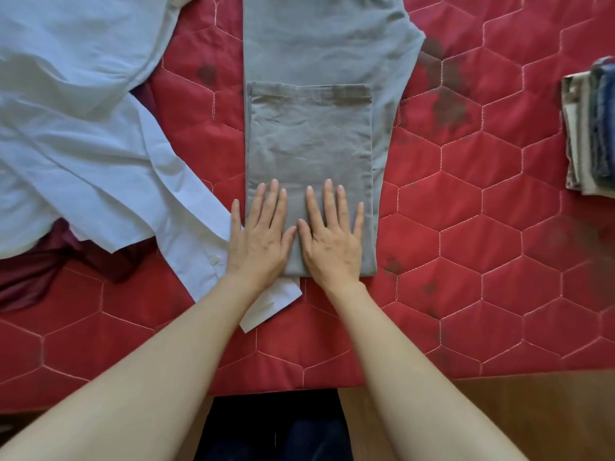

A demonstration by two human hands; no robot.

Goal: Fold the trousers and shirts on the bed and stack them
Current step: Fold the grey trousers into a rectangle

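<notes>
— Grey woven trousers [309,141], creased, lie mid-frame on the red hexagon-quilted bed [482,207], lower legs folded up into a rectangle.
— Hands?
— Left hand [258,234] and right hand [329,236] lie flat on the near fold, fingers straight and slightly spread.
— Elsewhere?
— Crumpled pale-blue shirt [76,128] at left; folded stack [589,131] at right edge.

No words to read

No letters, numbers, labels or signs are showing anywhere on the clothes or the bed cover, so nothing can be read.
</notes>
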